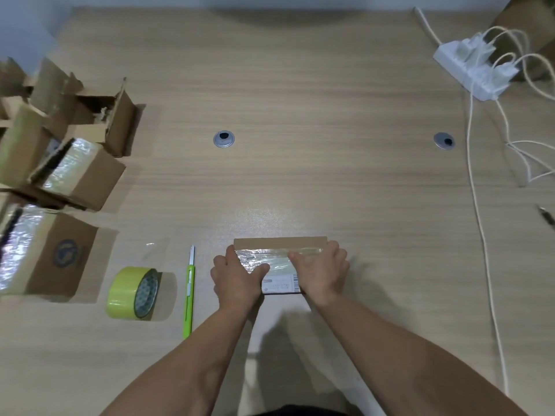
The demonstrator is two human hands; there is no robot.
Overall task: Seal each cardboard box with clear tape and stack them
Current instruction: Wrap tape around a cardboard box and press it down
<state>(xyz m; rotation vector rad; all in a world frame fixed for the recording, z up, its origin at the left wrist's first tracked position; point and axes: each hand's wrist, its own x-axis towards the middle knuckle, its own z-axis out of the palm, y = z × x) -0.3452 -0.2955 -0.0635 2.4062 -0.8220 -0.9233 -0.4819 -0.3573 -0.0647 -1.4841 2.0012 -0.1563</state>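
A small flat cardboard box (279, 244) lies on the wooden table (300, 115) in front of me, with clear tape across its top and a white label near its front edge. My left hand (237, 279) grips the box's left end, thumb lying over the tape. My right hand (321, 273) holds the right end, its fingers pressed on the tape. A yellowish roll of clear tape (133, 292) stands on edge to the left. Taped and open boxes (75, 172) are piled at the far left.
A green utility knife (189, 295) lies between the tape roll and the box. A loose strip of clear tape (156, 250) is stuck on the table. A white power strip (477, 70) with cables sits at the back right. Two metal grommets (223, 139) are set in the tabletop.
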